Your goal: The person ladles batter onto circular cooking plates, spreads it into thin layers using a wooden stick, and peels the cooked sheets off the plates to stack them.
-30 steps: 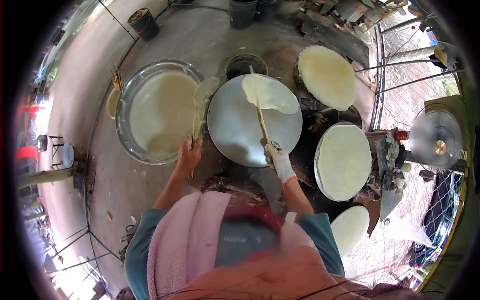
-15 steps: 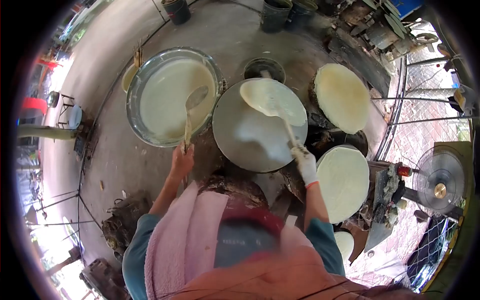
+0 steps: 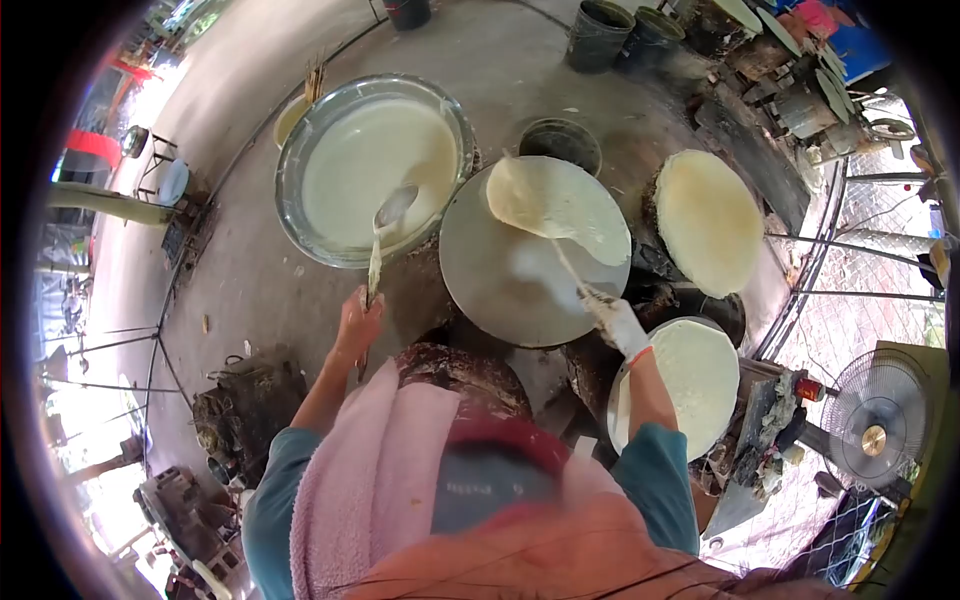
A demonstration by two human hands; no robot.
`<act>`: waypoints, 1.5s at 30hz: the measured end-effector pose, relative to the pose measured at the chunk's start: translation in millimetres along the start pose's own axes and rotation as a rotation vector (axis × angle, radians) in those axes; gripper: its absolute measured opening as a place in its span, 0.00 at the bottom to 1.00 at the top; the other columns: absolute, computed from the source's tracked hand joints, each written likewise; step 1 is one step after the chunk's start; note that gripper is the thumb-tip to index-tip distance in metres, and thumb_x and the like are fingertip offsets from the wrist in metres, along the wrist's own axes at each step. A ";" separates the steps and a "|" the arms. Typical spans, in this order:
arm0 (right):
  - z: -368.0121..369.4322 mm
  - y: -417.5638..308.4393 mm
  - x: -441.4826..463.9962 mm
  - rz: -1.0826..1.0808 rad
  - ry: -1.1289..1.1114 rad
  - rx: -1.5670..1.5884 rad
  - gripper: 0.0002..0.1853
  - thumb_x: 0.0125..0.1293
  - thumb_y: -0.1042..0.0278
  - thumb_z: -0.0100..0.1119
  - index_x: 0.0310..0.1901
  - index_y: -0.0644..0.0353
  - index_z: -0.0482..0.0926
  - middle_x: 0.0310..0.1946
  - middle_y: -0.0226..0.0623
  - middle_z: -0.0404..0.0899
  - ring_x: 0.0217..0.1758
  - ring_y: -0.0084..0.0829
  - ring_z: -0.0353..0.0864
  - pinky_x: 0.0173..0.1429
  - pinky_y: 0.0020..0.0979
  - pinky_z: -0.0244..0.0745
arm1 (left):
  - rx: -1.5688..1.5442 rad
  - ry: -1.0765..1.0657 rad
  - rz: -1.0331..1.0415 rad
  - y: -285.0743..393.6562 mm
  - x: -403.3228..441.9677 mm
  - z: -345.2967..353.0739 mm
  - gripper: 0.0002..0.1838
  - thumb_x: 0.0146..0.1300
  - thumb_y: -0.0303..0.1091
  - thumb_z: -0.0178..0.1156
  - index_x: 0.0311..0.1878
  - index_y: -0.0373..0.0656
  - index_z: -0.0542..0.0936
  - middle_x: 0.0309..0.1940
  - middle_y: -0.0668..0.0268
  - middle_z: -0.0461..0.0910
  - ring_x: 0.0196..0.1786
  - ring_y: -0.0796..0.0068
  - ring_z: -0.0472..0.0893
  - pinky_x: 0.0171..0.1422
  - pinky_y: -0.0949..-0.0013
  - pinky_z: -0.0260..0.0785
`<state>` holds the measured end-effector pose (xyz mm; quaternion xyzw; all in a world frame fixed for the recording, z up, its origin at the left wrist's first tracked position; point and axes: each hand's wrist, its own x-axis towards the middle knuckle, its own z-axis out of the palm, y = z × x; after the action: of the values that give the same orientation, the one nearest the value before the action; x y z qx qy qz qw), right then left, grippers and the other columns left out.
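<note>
Holding, left: my left hand (image 3: pixel 358 322) is closed round the handle of a ladle (image 3: pixel 397 207), whose bowl hangs beyond it, inside the near edge of the basin (image 3: pixel 288 190).
Holding, right: my gloved right hand (image 3: pixel 618 325) is clamped on a stick (image 3: pixel 567 262) by the near-right edge of the round plate (image 3: pixel 480 270).
Pale sheet (image 3: pixel 560 210): ahead and left of my right hand, over the plate's far-right part, meeting the stick; whether it is raised, I cannot tell.

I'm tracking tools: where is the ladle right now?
In the head view, left of centre: the ladle is in the left hand, its scoop end over the lower-right part of the metal basin.
</note>
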<state>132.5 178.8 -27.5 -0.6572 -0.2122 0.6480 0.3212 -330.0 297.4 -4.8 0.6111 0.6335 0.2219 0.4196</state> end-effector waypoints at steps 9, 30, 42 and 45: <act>-44.8 14.7 61.0 -0.302 0.053 0.054 0.20 0.66 0.68 0.62 0.59 0.61 0.76 0.41 0.24 0.81 0.37 0.14 0.76 0.43 0.19 0.74 | 0.107 0.002 -0.067 -8.2 4.4 -2.6 0.11 0.65 0.35 0.55 0.37 0.34 0.71 0.24 0.49 0.72 0.26 0.58 0.70 0.34 0.57 0.65; 22.2 22.3 -24.7 0.120 -0.152 -0.040 0.21 0.65 0.64 0.64 0.59 0.54 0.77 0.18 0.14 0.66 0.13 0.09 0.56 0.16 0.18 0.44 | 0.555 -0.401 0.353 -30.5 20.8 3.2 0.10 0.69 0.35 0.44 0.41 0.38 0.70 0.28 0.48 0.79 0.34 0.43 0.80 0.35 0.47 0.72; 274.1 46.7 -31.2 -0.074 0.190 0.847 0.10 0.67 0.59 0.59 0.45 0.54 0.78 0.18 0.24 0.68 0.11 0.19 0.61 0.13 0.24 0.53 | 0.101 -0.472 0.392 -7.3 19.8 -57.4 0.12 0.66 0.35 0.58 0.39 0.33 0.75 0.22 0.49 0.75 0.24 0.54 0.76 0.29 0.59 0.65; 345.2 19.8 40.7 -0.026 0.237 0.743 0.12 0.68 0.51 0.57 0.35 0.50 0.77 0.16 0.22 0.67 0.12 0.20 0.63 0.15 0.26 0.57 | -0.083 -0.140 0.503 -41.8 60.7 -83.5 0.11 0.65 0.34 0.60 0.36 0.34 0.76 0.20 0.56 0.73 0.21 0.67 0.72 0.27 0.63 0.64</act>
<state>-208.5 243.9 -54.5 -0.5635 0.0674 0.5962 0.5678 -415.6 368.6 -8.0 0.7454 0.4214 0.3022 0.4189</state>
